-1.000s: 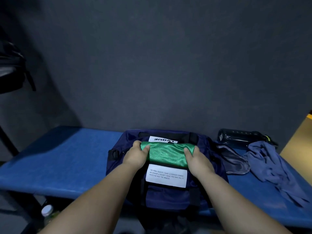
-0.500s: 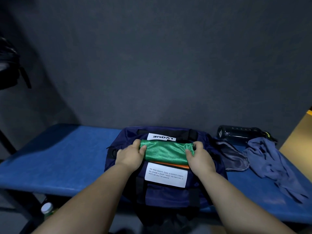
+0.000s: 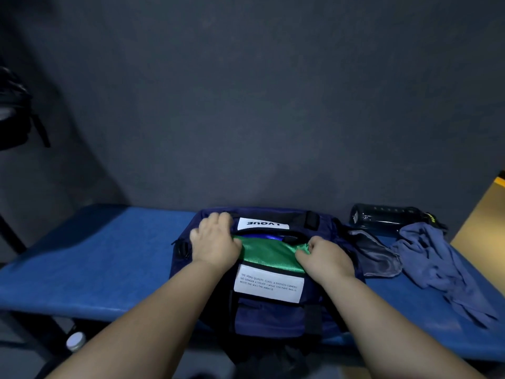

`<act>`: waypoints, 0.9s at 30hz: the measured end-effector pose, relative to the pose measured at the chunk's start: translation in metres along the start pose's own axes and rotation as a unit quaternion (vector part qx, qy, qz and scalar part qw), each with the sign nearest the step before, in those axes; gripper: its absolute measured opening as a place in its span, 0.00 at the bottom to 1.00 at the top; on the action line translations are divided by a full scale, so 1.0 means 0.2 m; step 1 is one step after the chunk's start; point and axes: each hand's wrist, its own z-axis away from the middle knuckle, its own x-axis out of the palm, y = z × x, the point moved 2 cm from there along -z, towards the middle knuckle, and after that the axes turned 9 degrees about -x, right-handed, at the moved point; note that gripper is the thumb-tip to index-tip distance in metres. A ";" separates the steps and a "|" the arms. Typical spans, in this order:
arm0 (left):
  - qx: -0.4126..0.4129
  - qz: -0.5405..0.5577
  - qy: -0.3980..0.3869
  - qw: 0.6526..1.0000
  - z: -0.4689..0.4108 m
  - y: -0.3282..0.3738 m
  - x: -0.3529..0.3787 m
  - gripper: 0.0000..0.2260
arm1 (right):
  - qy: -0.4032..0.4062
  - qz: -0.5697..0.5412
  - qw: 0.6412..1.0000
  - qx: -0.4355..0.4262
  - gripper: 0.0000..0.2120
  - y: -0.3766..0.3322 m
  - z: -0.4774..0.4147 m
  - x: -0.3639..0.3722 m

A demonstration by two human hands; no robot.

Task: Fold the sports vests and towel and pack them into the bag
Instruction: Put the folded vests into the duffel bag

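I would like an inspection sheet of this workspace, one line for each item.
Surface: blue bench, against a dark wall.
Job's things: green vest folded, in the open mouth of the navy bag; blue-grey towel crumpled, right of the bag.
Clutter: dark bottle on its side behind the towel; grey cloth between bag and towel.
Hands: left hand rests on the bag's left rim, grip unclear; right hand pinches the vest's right end.
Cables: nothing seen.
Surroundings: white-capped bottle under the bench; black object at the far left.

Navy bag (image 3: pixel 270 315) unzipped, folded green vest (image 3: pixel 269 254) in its mouth.
I see the bag on the blue surface (image 3: pixel 109 263); a crumpled blue-grey cloth (image 3: pixel 437 266) lies unfolded to its right.
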 end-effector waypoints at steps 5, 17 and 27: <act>0.210 0.056 -0.047 0.975 0.15 0.19 0.05 0.22 | 0.037 -0.015 0.999 -0.001 0.16 0.04 -0.02 0.02; 0.259 -0.093 -0.239 0.931 0.20 0.23 0.22 0.25 | 0.149 0.053 0.982 0.103 0.26 0.29 0.01 0.01; 0.218 -0.074 -0.287 0.930 0.18 0.26 0.23 0.25 | 0.156 -0.173 0.971 0.061 0.20 0.33 -0.07 -0.08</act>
